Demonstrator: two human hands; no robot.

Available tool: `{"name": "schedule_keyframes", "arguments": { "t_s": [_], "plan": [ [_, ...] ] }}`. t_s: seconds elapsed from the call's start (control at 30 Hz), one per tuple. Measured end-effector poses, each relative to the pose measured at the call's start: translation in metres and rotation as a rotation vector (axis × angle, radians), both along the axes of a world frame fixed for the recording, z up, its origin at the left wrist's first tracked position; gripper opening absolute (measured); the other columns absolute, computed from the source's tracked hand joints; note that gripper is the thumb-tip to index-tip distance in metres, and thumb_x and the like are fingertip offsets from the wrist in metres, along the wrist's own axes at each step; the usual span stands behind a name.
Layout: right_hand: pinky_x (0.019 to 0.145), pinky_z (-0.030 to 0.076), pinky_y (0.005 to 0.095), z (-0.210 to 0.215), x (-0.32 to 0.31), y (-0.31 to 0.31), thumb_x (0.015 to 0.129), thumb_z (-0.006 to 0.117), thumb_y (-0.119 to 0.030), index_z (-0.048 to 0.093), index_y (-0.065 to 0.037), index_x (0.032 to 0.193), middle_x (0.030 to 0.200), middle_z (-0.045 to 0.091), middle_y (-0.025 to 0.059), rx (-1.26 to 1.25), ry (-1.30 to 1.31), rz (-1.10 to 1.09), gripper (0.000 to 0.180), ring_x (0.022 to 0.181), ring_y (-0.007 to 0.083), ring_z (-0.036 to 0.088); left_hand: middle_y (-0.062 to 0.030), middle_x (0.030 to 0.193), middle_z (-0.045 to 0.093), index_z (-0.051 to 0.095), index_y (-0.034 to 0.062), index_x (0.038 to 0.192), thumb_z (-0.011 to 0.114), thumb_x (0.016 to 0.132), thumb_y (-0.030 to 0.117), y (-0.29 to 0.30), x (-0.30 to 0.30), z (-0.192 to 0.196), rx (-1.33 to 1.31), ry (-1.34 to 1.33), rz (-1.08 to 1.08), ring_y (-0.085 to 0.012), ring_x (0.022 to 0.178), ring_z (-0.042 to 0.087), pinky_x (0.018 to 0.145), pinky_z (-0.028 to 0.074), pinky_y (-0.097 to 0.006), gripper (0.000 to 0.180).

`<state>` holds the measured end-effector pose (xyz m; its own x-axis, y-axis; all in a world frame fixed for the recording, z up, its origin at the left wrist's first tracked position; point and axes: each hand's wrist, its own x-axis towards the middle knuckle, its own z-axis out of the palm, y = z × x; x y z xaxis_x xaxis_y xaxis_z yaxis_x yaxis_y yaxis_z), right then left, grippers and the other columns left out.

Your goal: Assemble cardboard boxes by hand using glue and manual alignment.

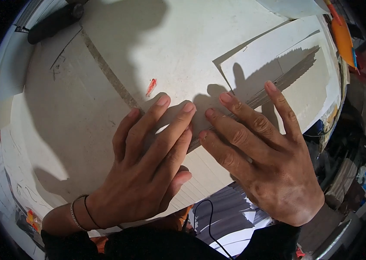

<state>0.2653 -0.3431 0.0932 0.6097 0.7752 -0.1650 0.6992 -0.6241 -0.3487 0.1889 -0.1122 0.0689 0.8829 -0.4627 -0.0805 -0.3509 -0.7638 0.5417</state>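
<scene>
My left hand (pixel 148 160) lies palm down with its fingers stretched out, the tips by the middle of a pale worktable (pixel 183 52). To the right, my right hand (pixel 261 151) is spread palm down over a row of overlapping cream paper or card strips (pixel 207 171). Along the strips runs a grey-brown, ragged band (pixel 285 78), passing under the right fingers toward the upper right. Neither hand visibly grips anything; what lies beneath the palms is hidden. The left wrist wears a thin bracelet and a dark band.
White sheets (pixel 252 52) lie at the upper right. A dark cylindrical object (pixel 55 24) rests at the upper left. A small red-marked scrap (pixel 151 87) is beyond my left fingertips. An orange-handled tool (pixel 342 41) stands at the right edge, and a black cord (pixel 211 216) hangs in front.
</scene>
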Motion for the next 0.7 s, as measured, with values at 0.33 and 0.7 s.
{"name": "schedule_keyframes", "arguments": {
  "t_s": [0.33, 0.7],
  "plan": [
    [0.131, 0.021, 0.0594, 0.024, 0.002, 0.031, 0.088, 0.067, -0.023, 0.072, -0.026, 0.121, 0.151, 0.055, -0.0061, -0.115, -0.009, 0.12, 0.033, 0.15, 0.015, 0.038, -0.0323, 0.16, 0.029, 0.034, -0.0111, 0.146, 0.043, 0.107, 0.029, 0.002, -0.006, -0.006, 0.011, 0.03, -0.003, -0.0506, 0.149, 0.027, 0.121, 0.018, -0.063, 0.056],
    [0.118, 0.039, 0.0548, 0.028, -0.019, 0.033, 0.087, 0.077, -0.032, 0.074, -0.016, 0.119, 0.132, 0.066, 0.0027, 0.035, -0.054, 0.13, 0.036, 0.139, 0.0279, 0.05, -0.0399, 0.16, 0.021, 0.008, -0.0092, 0.158, 0.041, 0.109, 0.038, -0.001, -0.006, -0.026, -0.14, -0.138, 0.153, -0.0526, 0.15, 0.026, 0.123, 0.019, -0.059, 0.076]
  ]
}}
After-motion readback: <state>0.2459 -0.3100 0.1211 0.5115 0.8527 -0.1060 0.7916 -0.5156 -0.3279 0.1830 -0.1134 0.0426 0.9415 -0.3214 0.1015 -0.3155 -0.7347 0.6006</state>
